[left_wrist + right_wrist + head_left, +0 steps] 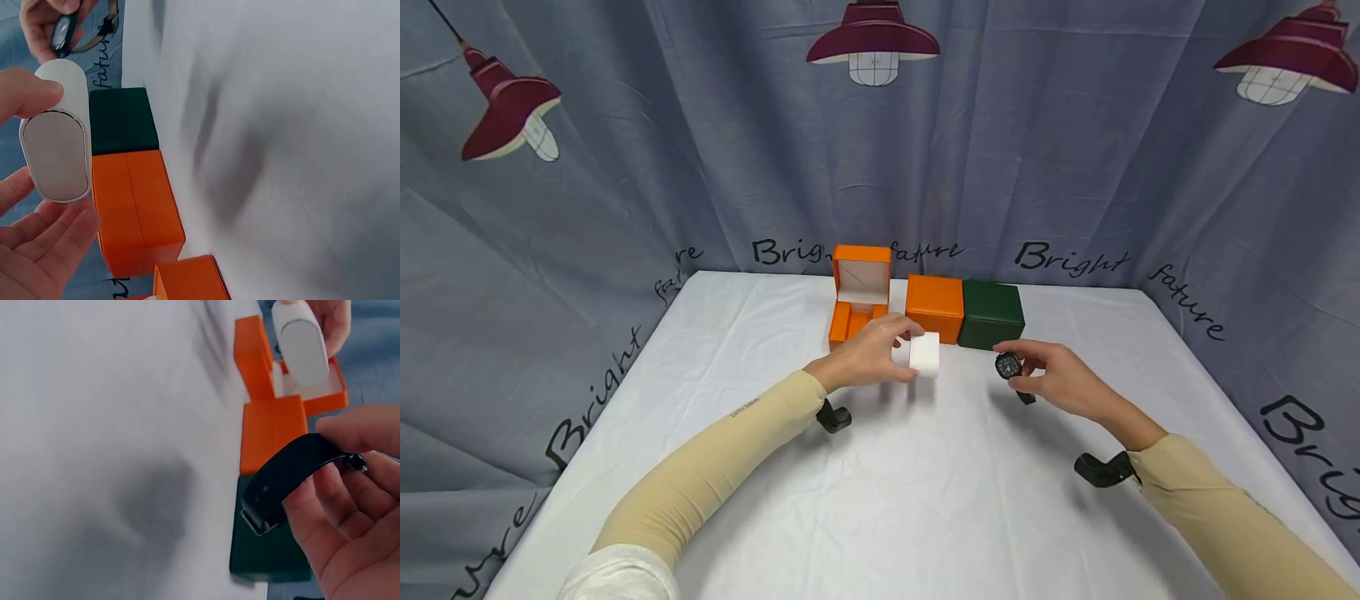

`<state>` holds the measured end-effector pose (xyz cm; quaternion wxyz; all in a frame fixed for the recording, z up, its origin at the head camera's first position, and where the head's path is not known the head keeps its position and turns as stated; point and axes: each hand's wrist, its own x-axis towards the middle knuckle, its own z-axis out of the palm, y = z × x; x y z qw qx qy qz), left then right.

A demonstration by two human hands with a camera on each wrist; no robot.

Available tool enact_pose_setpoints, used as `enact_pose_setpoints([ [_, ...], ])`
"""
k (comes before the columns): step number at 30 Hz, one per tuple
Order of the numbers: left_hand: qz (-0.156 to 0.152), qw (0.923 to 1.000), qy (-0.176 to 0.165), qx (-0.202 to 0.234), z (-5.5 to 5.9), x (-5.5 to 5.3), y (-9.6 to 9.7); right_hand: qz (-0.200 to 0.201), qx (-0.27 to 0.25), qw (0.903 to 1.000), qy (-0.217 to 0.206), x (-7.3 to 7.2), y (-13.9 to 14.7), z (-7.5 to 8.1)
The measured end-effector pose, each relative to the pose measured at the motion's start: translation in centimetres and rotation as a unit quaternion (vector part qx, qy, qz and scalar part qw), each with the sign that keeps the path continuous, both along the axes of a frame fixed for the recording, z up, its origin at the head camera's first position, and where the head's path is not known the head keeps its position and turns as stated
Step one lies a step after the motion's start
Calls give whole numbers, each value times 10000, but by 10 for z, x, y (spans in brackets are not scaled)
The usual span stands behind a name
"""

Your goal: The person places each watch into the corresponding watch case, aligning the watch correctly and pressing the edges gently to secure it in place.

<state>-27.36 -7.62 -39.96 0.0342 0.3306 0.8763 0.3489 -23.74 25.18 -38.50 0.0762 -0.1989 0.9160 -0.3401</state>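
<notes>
My left hand [867,354] pinches a white watch pillow [925,355] between thumb and fingers, above the table. The left wrist view shows the oval end of the pillow [56,156] facing the camera. Off to the right, my right hand [1063,379] holds a black wristwatch [1008,365] by its case, its dial toward the head camera. One end of the watch's dark strap [290,469] curves away from the fingers in the right wrist view. Behind the left hand stands an orange watch box [862,282], lid raised, with a compartment visible inside.
A closed orange box [934,305] and a closed dark green box [992,313] stand side by side at the back of the white-covered table [910,508]. Behind the table hangs a grey-blue curtain [745,150] with printed lamps and lettering.
</notes>
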Motion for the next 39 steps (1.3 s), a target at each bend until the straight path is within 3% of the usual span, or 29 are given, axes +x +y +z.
enact_pose_setpoints([
  [6,63,10000,-55,-16,3,5,6,-256,-598,9975,-280,-3,-14,1],
  [14,149,9998,54,-77,4,8,12,-313,-1207,9912,-451,-8,-35,-1],
  [24,259,9993,181,-185,3,9,15,-450,-2090,9739,-757,-13,-56,-6],
  [39,168,9993,305,-133,1,11,19,-640,-2447,9630,-930,-15,-70,-7],
])
